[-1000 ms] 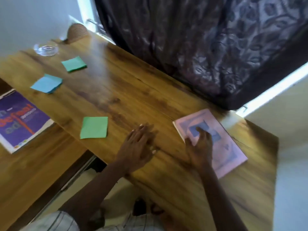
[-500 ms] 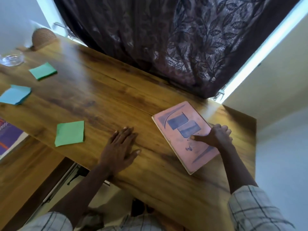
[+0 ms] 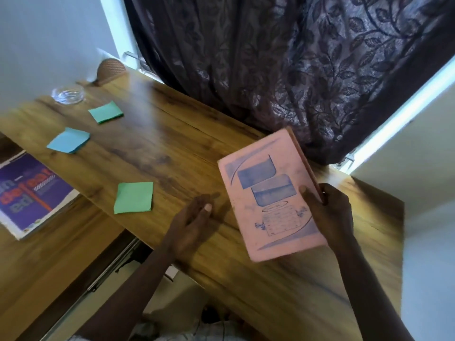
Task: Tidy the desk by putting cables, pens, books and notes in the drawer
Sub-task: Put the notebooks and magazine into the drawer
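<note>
My right hand (image 3: 328, 212) grips a pink book (image 3: 268, 193) with blue print by its right edge, thumb on the cover, and holds it lifted and tilted above the wooden desk (image 3: 172, 148). My left hand (image 3: 192, 225) hovers just left of the book with relaxed fingers and holds nothing. A green note (image 3: 133, 197) lies left of that hand. A blue note (image 3: 69, 140) and another green note (image 3: 105, 112) lie further back on the left. A purple book (image 3: 27, 193) rests on the lower wooden surface (image 3: 44, 267) at the left edge.
A glass dish (image 3: 68, 94) and a woven domed object (image 3: 110, 70) stand at the desk's far left corner. A dark patterned curtain (image 3: 283, 65) hangs behind the desk. A gap with a metal rail (image 3: 110, 264) runs below the desk's front edge.
My right hand has taken hold of the pink book and lifted it off the desk. My left hand has risen from the desktop. The camera has swung back to the left.
</note>
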